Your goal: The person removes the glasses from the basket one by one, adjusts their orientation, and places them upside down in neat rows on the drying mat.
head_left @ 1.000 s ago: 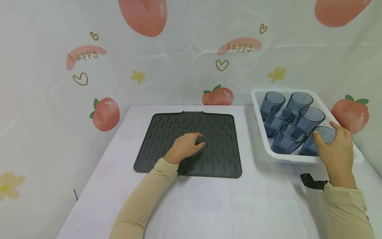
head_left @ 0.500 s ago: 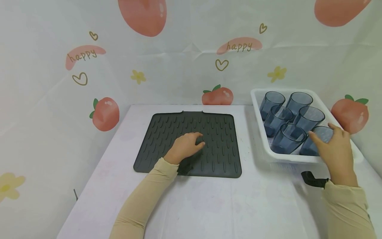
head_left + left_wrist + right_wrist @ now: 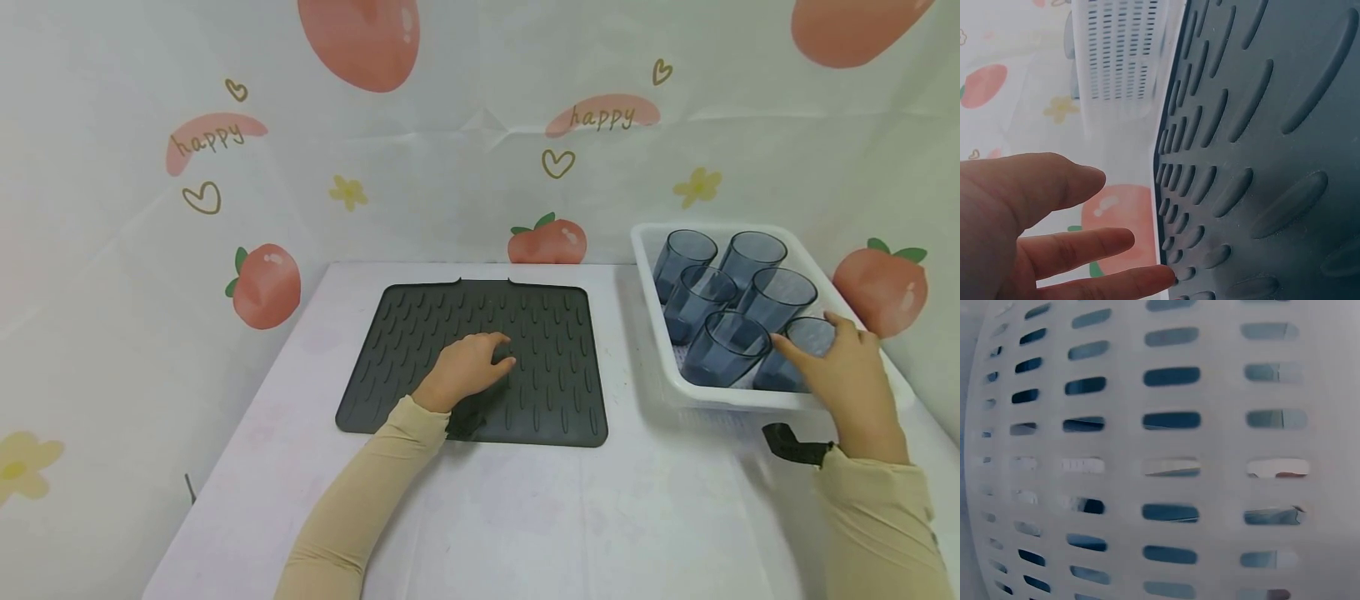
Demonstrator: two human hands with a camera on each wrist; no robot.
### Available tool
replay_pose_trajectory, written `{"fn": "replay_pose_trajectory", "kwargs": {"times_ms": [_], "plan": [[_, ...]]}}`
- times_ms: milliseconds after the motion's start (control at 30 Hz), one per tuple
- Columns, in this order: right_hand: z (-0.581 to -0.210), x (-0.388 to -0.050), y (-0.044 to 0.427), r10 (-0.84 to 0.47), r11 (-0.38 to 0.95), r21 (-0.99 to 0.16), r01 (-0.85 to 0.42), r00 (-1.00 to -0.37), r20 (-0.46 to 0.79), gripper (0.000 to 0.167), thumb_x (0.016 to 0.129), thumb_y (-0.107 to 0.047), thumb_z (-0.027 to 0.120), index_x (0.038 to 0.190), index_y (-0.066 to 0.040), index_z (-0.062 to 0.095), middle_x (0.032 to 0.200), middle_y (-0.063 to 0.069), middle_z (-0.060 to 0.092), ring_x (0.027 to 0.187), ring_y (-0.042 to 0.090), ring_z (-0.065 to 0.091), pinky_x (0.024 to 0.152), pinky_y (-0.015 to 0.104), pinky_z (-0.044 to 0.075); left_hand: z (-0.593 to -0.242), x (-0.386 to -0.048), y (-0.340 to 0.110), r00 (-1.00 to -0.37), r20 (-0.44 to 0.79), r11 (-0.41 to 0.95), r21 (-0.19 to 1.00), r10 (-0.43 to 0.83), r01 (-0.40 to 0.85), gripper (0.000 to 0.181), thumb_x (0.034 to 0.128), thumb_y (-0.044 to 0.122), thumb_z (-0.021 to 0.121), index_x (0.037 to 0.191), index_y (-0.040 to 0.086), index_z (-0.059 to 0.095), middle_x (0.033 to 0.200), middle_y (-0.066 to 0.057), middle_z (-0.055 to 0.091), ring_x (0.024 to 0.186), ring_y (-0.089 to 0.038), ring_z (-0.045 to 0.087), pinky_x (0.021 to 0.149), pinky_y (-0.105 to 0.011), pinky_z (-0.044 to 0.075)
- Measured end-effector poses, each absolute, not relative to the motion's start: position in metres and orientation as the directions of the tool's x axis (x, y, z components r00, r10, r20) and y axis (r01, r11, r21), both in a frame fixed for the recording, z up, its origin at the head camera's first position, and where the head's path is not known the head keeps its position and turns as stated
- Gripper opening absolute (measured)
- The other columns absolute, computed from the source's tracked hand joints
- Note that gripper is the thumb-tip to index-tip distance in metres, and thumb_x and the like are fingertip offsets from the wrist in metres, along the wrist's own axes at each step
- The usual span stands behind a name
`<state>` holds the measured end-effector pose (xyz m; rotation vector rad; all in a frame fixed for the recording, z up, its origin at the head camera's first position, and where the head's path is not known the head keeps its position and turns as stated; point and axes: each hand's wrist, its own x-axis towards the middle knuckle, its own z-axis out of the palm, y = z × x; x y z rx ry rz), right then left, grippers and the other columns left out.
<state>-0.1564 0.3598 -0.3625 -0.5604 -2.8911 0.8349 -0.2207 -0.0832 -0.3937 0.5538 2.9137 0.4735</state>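
Observation:
Six-sided dark mat aside, several blue tinted drinking glasses stand in the white basket (image 3: 660,358) at the right. My right hand (image 3: 858,383) is at the front right glass (image 3: 787,367), thumb spread to its left and fingers beyond its right rim. Contact between them is unclear, and the hand partly hides the glass. My left hand (image 3: 468,367) hovers over or rests on the black ridged mat (image 3: 555,375), fingers loosely bent and holding nothing. In the left wrist view, its thumb and fingers are apart beside the mat.
Beside the front right glass stands another glass (image 3: 723,354), close to my right thumb. The slotted basket wall (image 3: 1222,444) fills the right wrist view. A printed cloth backdrop (image 3: 450,192) rises behind the white table (image 3: 517,517).
My right hand has shifted slightly, its thumb moving left and down across the front right glass's rim. The glasses, mat and left hand have stayed in place.

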Motion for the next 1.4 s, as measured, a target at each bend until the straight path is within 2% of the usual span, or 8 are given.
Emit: {"fn": "replay_pose_trajectory", "kwargs": {"times_ms": [200,433,633,867,1267,1300,1367,1400], "plan": [[-0.362,-0.156,0.363,0.346,0.809,-0.505,0.303,-0.938,-0.008,0.093,0.094,-0.053,0.051,0.150,0.010,0.010,0.143,0.048,0.013,0.129,0.063,0.021,0.101,0.075,0.025,-0.393,-0.220,-0.083,-0.924,-0.083,0.884,0.333,0.374,0.328,0.046,0.0968,0.040,0.057,0.136,0.015,0.056,0.135,-0.006,0.060,0.108,-0.021,0.065,0.083,-0.041,0.057],[-0.361,-0.156,0.364,0.346,0.822,-0.493,0.286,-0.938,0.031,0.093,0.091,-0.050,0.058,0.148,0.012,0.018,0.137,0.046,0.030,0.120,0.063,0.033,0.097,0.072,0.030,-0.396,-0.222,-0.083,-0.924,-0.080,0.886,0.324,0.374,0.331,0.046,0.0966,0.040,0.057,0.136,0.016,0.056,0.135,-0.005,0.060,0.104,-0.020,0.066,0.079,-0.040,0.057],[-0.362,-0.156,0.367,0.394,0.791,-0.510,0.337,-0.919,0.004,0.097,0.088,-0.055,0.061,0.147,0.012,0.023,0.133,0.043,0.038,0.116,0.059,0.039,0.092,0.070,0.038,-0.396,-0.223,-0.083,-0.922,-0.077,0.883,0.329,0.379,0.336,0.046,0.0970,0.040,0.057,0.136,0.015,0.056,0.135,-0.005,0.060,0.113,-0.022,0.063,0.088,-0.042,0.055],[-0.359,-0.151,0.362,0.442,0.765,-0.526,0.372,-0.897,0.009,0.097,0.086,-0.056,0.062,0.146,0.012,0.026,0.130,0.043,0.041,0.115,0.057,0.041,0.093,0.068,0.040,-0.393,-0.223,-0.083,-0.925,-0.088,0.886,0.332,0.370,0.323,0.046,0.0970,0.039,0.057,0.137,0.016,0.055,0.136,-0.005,0.059,0.109,-0.022,0.065,0.086,-0.043,0.056],[-0.333,-0.138,0.346,0.507,0.738,-0.587,0.333,-0.847,0.157,0.084,0.086,-0.043,0.068,0.145,0.007,0.034,0.131,0.040,0.045,0.117,0.055,0.041,0.091,0.064,0.037,-0.393,-0.223,-0.084,-0.924,-0.079,0.886,0.324,0.374,0.331,0.046,0.0969,0.040,0.057,0.136,0.016,0.056,0.135,-0.005,0.060,0.105,-0.021,0.066,0.083,-0.041,0.057],[-0.331,-0.137,0.345,0.517,0.735,-0.589,0.337,-0.840,0.165,0.083,0.086,-0.042,0.068,0.144,0.007,0.035,0.130,0.040,0.046,0.116,0.054,0.042,0.087,0.062,0.040,-0.393,-0.223,-0.084,-0.924,-0.077,0.886,0.324,0.375,0.333,0.046,0.0970,0.040,0.057,0.136,0.016,0.056,0.135,-0.005,0.059,0.105,-0.021,0.066,0.082,-0.041,0.057],[-0.327,-0.135,0.343,0.537,0.724,-0.603,0.334,-0.823,0.188,0.080,0.085,-0.041,0.070,0.142,0.007,0.040,0.129,0.036,0.049,0.110,0.046,0.048,0.077,0.046,0.044,-0.393,-0.224,-0.084,-0.924,-0.076,0.886,0.322,0.375,0.333,0.046,0.0970,0.040,0.056,0.137,0.017,0.056,0.135,-0.005,0.059,0.104,-0.020,0.066,0.081,-0.041,0.057],[-0.325,-0.134,0.342,0.551,0.714,-0.613,0.339,-0.812,0.193,0.079,0.084,-0.041,0.071,0.141,0.005,0.042,0.130,0.033,0.051,0.104,0.037,0.052,0.073,0.037,0.044,-0.393,-0.223,-0.084,-0.924,-0.076,0.887,0.320,0.375,0.333,0.046,0.0971,0.040,0.056,0.137,0.017,0.055,0.135,-0.005,0.059,0.103,-0.020,0.066,0.081,-0.041,0.057]]}}
